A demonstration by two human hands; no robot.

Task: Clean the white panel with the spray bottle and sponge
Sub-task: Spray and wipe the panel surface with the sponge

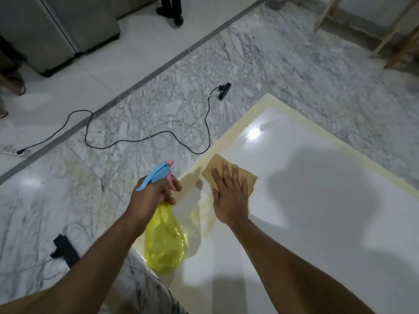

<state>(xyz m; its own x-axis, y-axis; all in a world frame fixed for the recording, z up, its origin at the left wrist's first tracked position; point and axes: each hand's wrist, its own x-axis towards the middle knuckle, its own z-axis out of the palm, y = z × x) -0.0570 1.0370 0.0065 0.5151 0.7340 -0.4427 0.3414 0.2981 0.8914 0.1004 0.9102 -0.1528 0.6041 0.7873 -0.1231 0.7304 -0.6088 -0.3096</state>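
right hand (pixel 230 196) lies spread flat, pressing the sponge (pixel 229 172) near the white panel (pixel 317 200) edge. left hand (pixel 152 194) grips the spray bottle (pixel 165 241) beside that edge. a trigger squeeze here might wet the floor (pixel 113 123).

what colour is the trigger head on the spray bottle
Light blue with a pink nozzle and trigger, on the yellow spray bottle that the left hand grips; head view.

White panel (pixel 317 177): glossy, smooth, throws back lamp glare; matt cream edging. Sponge (pixel 217 166) under right hand (pixel 230 196) looks thin, tan, matt, more like cloth/paper. Spray bottle (pixel 165 241) in left hand (pixel 150 196): clear yellow plastic, blue & pink plastic head. Floor (pixel 272 64): polished veined marble. Cabinet (pixel 56 30): brushed metal. Frame (pixel 396 41): bare wood.
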